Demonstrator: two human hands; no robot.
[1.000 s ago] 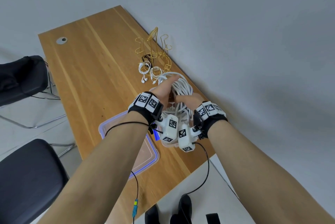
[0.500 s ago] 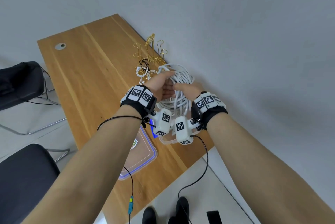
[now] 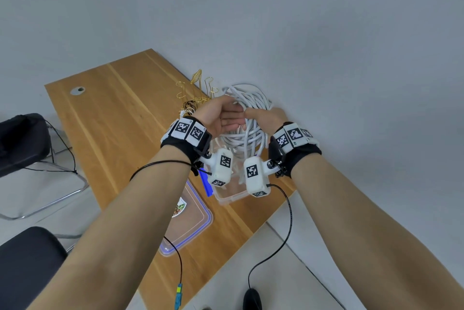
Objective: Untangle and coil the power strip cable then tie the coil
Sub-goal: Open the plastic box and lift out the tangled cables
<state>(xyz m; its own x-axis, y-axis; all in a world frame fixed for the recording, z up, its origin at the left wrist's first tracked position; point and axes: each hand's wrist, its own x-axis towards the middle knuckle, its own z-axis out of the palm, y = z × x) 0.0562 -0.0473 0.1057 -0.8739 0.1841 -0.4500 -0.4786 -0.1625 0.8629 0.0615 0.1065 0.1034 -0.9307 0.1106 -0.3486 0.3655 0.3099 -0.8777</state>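
1. Two black chair seats are sitting at the left edge, one near [image 3: 22,267] and one farther back [image 3: 22,141].
2. A clear lid with a blue rim [image 3: 190,224] is lying flat on the wooden table [image 3: 113,119], nearest the viewer. Just beyond it, a clear plastic box [image 3: 229,195] is standing on the table, partly hidden behind the wrist devices.
3. Both forearms are reaching forward, each wearing a black wrist strap with printed square markers and a white module hanging below.
4. The left hand [image 3: 221,119] is lying palm-up against the white cable coil [image 3: 247,119], thumb curled over the upper strands and fingers wrapping into the loops: gripping the coil.
5. The right hand [image 3: 267,119] is closing around the coil's right side, fingers curled round the strands and mostly hidden behind them.
6. The coil is being held in the air above the box, hands touching each other at its middle.
7. Beyond the hands, a gold wire stand [image 3: 198,88] is standing on the table beside the wall [image 3: 326,46].
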